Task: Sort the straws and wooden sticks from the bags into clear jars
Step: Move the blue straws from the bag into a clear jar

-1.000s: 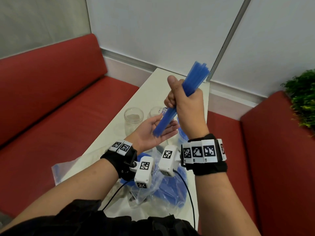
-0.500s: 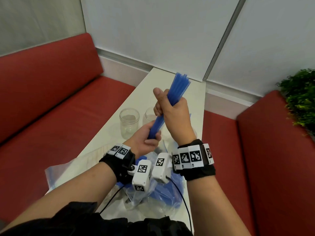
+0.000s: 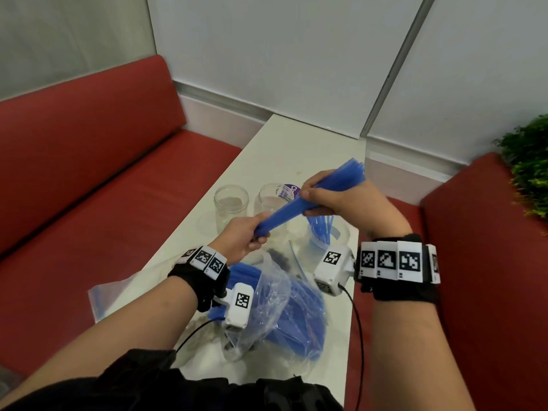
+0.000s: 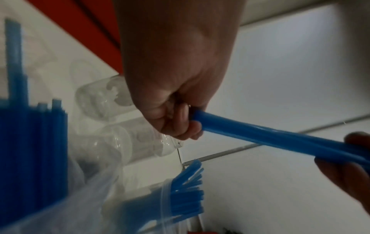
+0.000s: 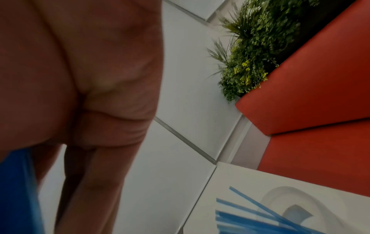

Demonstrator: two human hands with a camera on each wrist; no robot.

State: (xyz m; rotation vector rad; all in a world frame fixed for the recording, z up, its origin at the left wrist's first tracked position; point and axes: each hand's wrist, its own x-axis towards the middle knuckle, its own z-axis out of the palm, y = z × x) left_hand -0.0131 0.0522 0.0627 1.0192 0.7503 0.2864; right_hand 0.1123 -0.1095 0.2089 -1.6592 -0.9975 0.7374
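Note:
A bundle of blue straws point(image 3: 292, 209) hangs in the air over the white table point(image 3: 275, 149), held by both hands. My left hand point(image 3: 249, 235) grips its lower end; the left wrist view shows the fingers curled round the bundle point(image 4: 260, 134). My right hand point(image 3: 335, 197) grips its upper part, and the tips fan out past the fingers. Two empty clear jars point(image 3: 231, 203) point(image 3: 271, 198) stand behind the hands. A third jar point(image 3: 321, 232) with several blue straws in it stands under my right hand. A clear bag point(image 3: 284, 310) full of blue straws lies near the front edge.
Red bench seats point(image 3: 103, 188) flank the narrow table on both sides. A green plant point(image 3: 530, 173) stands at the far right. A flat empty plastic bag point(image 3: 106, 295) lies at the table's left front corner. Cables run from the wrist cameras across the bag.
The straw bundle has tilted from near upright to a low slant and come down. My left hand, open under it a second ago, now grips its lower end.

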